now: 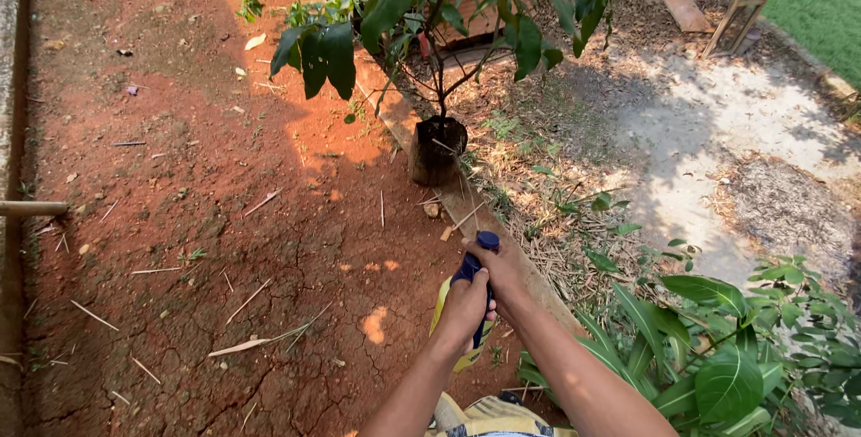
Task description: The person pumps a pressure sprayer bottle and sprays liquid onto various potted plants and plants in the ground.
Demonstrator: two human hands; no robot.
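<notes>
A yellow spray bottle (441, 308) with a dark blue trigger head (470, 266) is held low in the middle of the view, its nozzle pointing away from me. My left hand (463, 310) grips the bottle's neck and trigger. My right hand (504, 270) wraps the top of the blue head from the right. Ahead of the nozzle stands a young tree in a black grow bag (439, 150), its large dark leaves (316, 58) hanging over the red soil.
Cracked red earth (197, 222) covers the left side, scattered with dry sticks. A wooden plank edging (484, 222) runs diagonally past the bag. Leafy green plants (726, 347) crowd the lower right. A pale sandy patch and wooden frame (743, 8) lie far right.
</notes>
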